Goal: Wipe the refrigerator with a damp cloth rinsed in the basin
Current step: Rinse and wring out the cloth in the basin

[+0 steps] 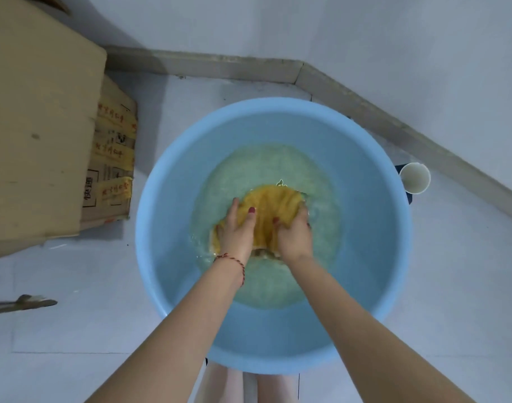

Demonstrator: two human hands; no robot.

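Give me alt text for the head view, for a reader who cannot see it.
Both hands, left hand and right hand, grip a bunched yellow cloth in shallow water inside a round light-blue plastic basin on a pale tiled floor. A brown cardboard box stands left; a white paper cup sits right.

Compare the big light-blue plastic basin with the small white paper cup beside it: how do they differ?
The light-blue plastic basin is far wider than the white paper cup. The basin holds cloudy greenish water and a yellow cloth gripped by the left hand and right hand; the cup looks empty and untouched. The basin sits in front of the person, the cup off its right rim. Both are round, open-topped and on the floor.
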